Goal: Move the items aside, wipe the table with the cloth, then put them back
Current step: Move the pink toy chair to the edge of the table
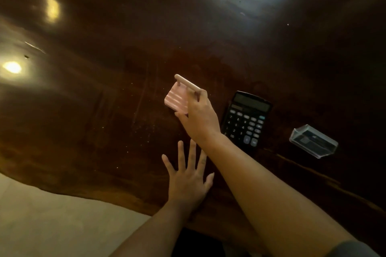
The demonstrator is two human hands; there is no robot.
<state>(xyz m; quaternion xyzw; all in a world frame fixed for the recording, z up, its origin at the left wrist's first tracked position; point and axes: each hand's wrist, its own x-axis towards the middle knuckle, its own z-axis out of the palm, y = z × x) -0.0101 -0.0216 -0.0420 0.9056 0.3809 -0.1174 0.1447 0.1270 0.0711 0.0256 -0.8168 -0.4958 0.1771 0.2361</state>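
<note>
Three items on the dark wood bench, one of each: a pink ribbed stand with a pale rod, a black calculator and a clear card holder. Right hand grips the stand, fingers curled at the rod's end; can't tell if it's lifted or resting. Calculator sits just right of that hand, its near-left corner behind the wrist; card holder further right, apart. Left hand lies flat on the bench near the front edge, fingers spread. Pale floor lower left.
</note>
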